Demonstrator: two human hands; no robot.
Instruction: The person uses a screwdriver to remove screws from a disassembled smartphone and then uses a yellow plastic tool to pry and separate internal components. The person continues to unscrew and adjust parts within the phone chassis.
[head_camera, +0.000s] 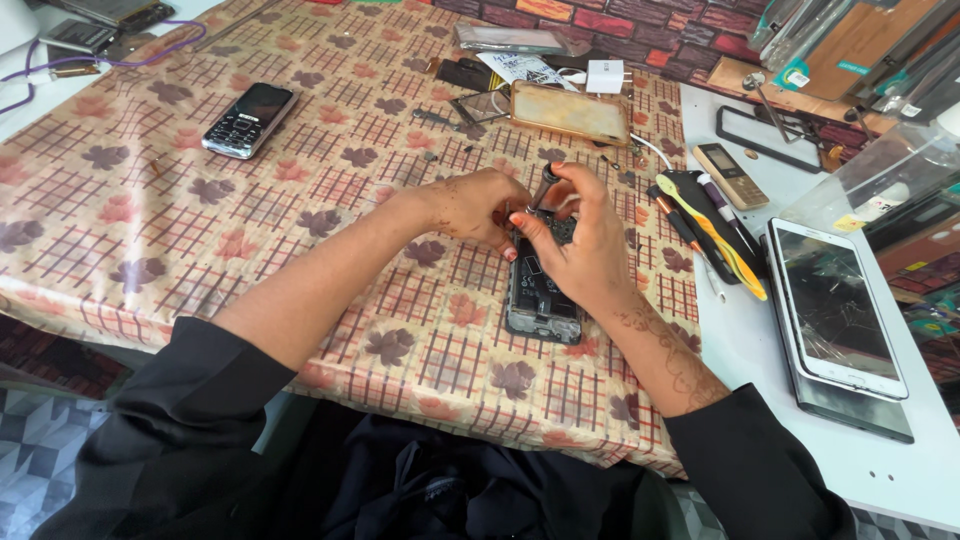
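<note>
An opened smartphone (541, 305) with its inner boards showing lies on the leaf-patterned tablecloth (300, 200) in front of me. My left hand (475, 208) rests at its top left edge, fingers curled onto the phone. Over the phone's upper half, my right hand (580, 245) pinches a small dark screwdriver (545, 183) whose tip points down into the phone. Both hands hide the phone's top end.
A black keypad phone (249, 119) lies at the far left. A gold phone case (568, 112) and white charger (604, 76) sit behind. To the right are screwdrivers (715, 235), a small gold keypad phone (732, 175) and a white smartphone with a cracked screen (838, 308).
</note>
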